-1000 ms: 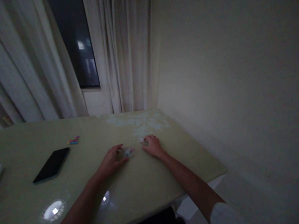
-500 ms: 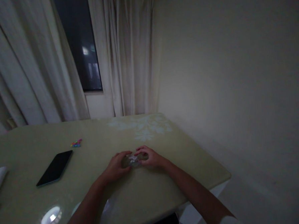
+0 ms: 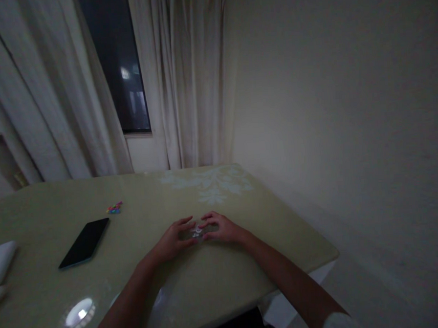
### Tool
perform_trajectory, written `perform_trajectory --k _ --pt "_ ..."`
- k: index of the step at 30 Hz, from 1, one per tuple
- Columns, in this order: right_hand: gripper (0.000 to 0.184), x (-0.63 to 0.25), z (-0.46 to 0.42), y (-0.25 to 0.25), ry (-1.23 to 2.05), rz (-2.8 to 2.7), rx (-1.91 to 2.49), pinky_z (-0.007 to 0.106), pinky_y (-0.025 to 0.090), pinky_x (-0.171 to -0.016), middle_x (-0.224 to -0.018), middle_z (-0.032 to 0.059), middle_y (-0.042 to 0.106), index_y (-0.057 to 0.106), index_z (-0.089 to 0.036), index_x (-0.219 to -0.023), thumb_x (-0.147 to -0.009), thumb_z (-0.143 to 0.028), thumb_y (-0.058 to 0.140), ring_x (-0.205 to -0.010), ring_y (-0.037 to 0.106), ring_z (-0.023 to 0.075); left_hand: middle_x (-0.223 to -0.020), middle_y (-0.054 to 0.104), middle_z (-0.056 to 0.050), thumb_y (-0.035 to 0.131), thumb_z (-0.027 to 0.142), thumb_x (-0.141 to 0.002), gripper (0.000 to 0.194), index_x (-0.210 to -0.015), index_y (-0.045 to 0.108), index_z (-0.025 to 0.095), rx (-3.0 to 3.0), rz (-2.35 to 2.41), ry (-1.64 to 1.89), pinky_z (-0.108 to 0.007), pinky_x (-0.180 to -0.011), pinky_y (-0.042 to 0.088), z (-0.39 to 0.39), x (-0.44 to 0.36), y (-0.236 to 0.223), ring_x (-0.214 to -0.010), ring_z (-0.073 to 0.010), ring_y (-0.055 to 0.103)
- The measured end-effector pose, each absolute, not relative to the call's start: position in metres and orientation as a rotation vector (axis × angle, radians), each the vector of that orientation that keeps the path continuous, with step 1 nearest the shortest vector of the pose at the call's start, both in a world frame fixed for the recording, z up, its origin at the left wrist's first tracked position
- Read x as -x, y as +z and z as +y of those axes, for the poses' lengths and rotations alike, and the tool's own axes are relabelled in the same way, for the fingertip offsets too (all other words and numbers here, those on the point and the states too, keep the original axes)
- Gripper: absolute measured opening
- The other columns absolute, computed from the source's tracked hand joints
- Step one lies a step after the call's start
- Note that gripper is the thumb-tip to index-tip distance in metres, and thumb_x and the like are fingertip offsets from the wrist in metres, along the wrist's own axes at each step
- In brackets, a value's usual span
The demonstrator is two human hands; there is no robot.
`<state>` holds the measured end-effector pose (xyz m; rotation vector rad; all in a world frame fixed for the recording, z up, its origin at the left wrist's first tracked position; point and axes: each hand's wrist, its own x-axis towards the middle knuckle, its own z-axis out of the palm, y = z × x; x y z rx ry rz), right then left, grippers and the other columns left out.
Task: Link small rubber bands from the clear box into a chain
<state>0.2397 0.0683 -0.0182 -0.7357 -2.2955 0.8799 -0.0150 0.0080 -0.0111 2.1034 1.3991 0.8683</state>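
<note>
A small, clear, see-through object with bright white marks or glints is between my hands, low over the table. Its exact kind is too dim and blurred to make out. My left hand curves round its left side, with the thumb at the near edge and fingers at the far edge. From the right, my right hand grips it in the same way, fingertips close to those of the left. Parts of the object's sides are hidden by the fingers.
A black tablet lies on the glossy table to the left. Behind it is a small pile of colourful pieces. A white object sits at the far left edge. A wall borders the table's right side.
My fingers have shifted slightly round the clear object, and the left hand's fingers look straighter. The view has turned a little to the left. Tablet and colourful pieces stay put.
</note>
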Motion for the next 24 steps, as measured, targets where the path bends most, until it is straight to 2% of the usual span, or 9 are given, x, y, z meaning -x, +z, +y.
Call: perform_trajectory --k 5,7,10,12,16,18,20,21,24 --pt "0.039 -0.259 0.1 -0.007 0.779 -2.31 0.921 0.037 0.053 -0.104 -0.135 0.0099 0.064 0.078 -0.024 -0.118 -0.082 -0.035 0.089 -0.118 0.067 0.024 -0.154 0.061 -0.014 0.076 0.043 -0.084 0.059 -0.139 0.07 0.022 -2.092 1.465 0.897 -0.048 -0.119 0.044 0.011 0.012 -0.018 -0.139 -0.0341 0.06" --pt "0.03 -0.279 0.125 0.003 0.695 -2.245 1.084 0.041 0.055 -0.101 -0.136 0.0127 0.064 0.075 -0.021 -0.12 -0.093 -0.035 0.079 -0.111 0.068 0.024 -0.152 0.063 -0.014 0.071 0.043 -0.089 0.056 -0.14 0.069 0.021 -2.098 1.485 0.909 -0.047 -0.12 0.043 0.011 0.012 -0.02 -0.138 -0.0324 0.061" --pt "0.033 -0.306 0.155 0.018 0.562 -2.126 1.29 0.052 0.053 -0.104 -0.136 0.0119 0.064 0.067 -0.017 -0.128 -0.101 -0.036 0.069 -0.12 0.064 0.0286 -0.147 0.066 -0.015 0.068 0.042 -0.094 0.05 -0.138 0.068 0.018 -2.105 1.509 0.902 -0.05 -0.119 0.044 0.011 0.012 -0.023 -0.134 -0.0302 0.063" --pt "0.037 -0.311 0.162 0.023 0.494 -2.066 1.37 0.057 0.048 -0.109 -0.142 0.0124 0.061 0.064 -0.018 -0.134 -0.102 -0.037 0.067 -0.128 0.06 0.031 -0.143 0.067 -0.014 0.07 0.041 -0.096 0.045 -0.135 0.068 0.018 -2.095 1.538 0.879 -0.053 -0.115 0.047 0.014 0.013 -0.023 -0.13 -0.0292 0.064" --pt "0.043 -0.264 0.148 0.021 0.384 -2.007 1.374 0.061 0.024 -0.123 -0.159 0.0157 0.047 0.057 -0.026 -0.149 -0.106 -0.032 0.055 -0.148 0.039 0.0342 -0.126 0.072 -0.01 0.068 0.038 -0.101 0.031 -0.124 0.068 0.017 -2.012 1.663 0.818 -0.048 -0.098 0.058 0.038 0.011 -0.022 -0.109 -0.0241 0.071" --pt "0.046 -0.218 0.131 0.016 0.366 -2.041 1.294 0.058 0.022 -0.123 -0.165 0.0146 0.042 0.055 -0.026 -0.151 -0.106 -0.033 0.054 -0.149 0.037 0.0341 -0.118 0.072 -0.008 0.067 0.037 -0.101 0.028 -0.12 0.068 0.016 -1.972 1.729 0.795 -0.045 -0.091 0.061 0.052 0.008 -0.023 -0.101 -0.0222 0.072" --pt "0.044 -0.168 0.112 0.009 0.403 -2.146 1.143 0.047 0.031 -0.119 -0.157 0.009 0.055 0.063 -0.029 -0.143 -0.102 -0.041 0.063 -0.141 0.048 0.029 -0.119 0.071 -0.008 0.069 0.037 -0.1 0.029 -0.121 0.068 0.016 -1.954 1.774 0.804 -0.044 -0.089 0.061 0.062 0.007 -0.028 -0.101 -0.0226 0.072" --pt "0.039 -0.146 0.102 0.005 0.438 -2.207 1.064 0.041 0.038 -0.113 -0.145 0.0054 0.066 0.068 -0.03 -0.136 -0.099 -0.042 0.067 -0.131 0.057 0.0253 -0.121 0.071 -0.008 0.069 0.036 -0.1 0.029 -0.122 0.068 0.018 -1.954 1.785 0.823 -0.043 -0.089 0.061 0.064 0.006 -0.032 -0.103 -0.023 0.071" --pt "0.023 -0.103 0.076 -0.004 0.495 -2.276 0.937 0.036 0.042 -0.104 -0.115 0.0021 0.079 0.076 -0.027 -0.117 -0.1 -0.037 0.065 -0.111 0.067 0.0206 -0.128 0.069 -0.009 0.066 0.036 -0.102 0.026 -0.124 0.068 0.021 -1.984 1.747 0.929 -0.042 -0.091 0.061 0.06 0.009 -0.045 -0.107 -0.023 0.07"
